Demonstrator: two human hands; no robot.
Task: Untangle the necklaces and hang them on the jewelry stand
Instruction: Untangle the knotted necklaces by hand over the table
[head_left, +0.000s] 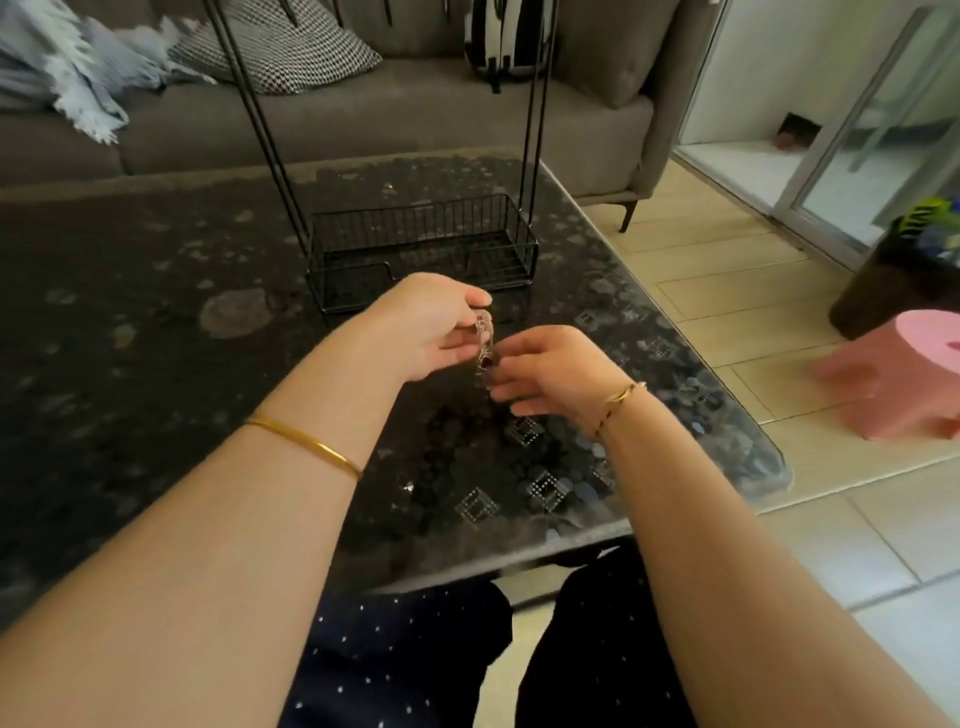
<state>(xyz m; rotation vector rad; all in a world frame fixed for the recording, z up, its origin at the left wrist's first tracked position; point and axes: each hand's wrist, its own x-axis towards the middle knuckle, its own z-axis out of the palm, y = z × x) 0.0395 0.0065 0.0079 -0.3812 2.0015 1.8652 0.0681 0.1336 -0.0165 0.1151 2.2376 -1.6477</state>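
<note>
Black wire forms the jewelry stand (415, 228), a small basket base with thin uprights that rise out of the top of the view. It stands toward the far side of a dark, mottled glass-topped bench (156, 312).

Both hands hover above the bench, just in front of the basket. The left hand (431, 327) is raised slightly higher. Its grip is closed on the necklaces (484, 332), thumb over curled fingers, pinching the top of a small tangled silvery bunch. The bunch hangs down from that pinch, clear of the bench, and ends in a dark red piece (485, 360).

The right hand (550, 369) sits just beside it, fingers bent toward the red piece and their tips right at it. Motion blur hides whether its grip is actually clamped on the chain or only touching it, so I cannot tell.

A gold bangle (306, 447) circles the left forearm, and a thin bracelet (618, 402) sits on the right wrist. Dark, white-dotted trousers (405, 665) show below the bench edge.

Behind the bench is a grey sofa (363, 119) with a checked cushion (280, 47) and a pale blue throw (67, 78). A pink stool (904, 374) stands on the tiled floor to the right.
</note>
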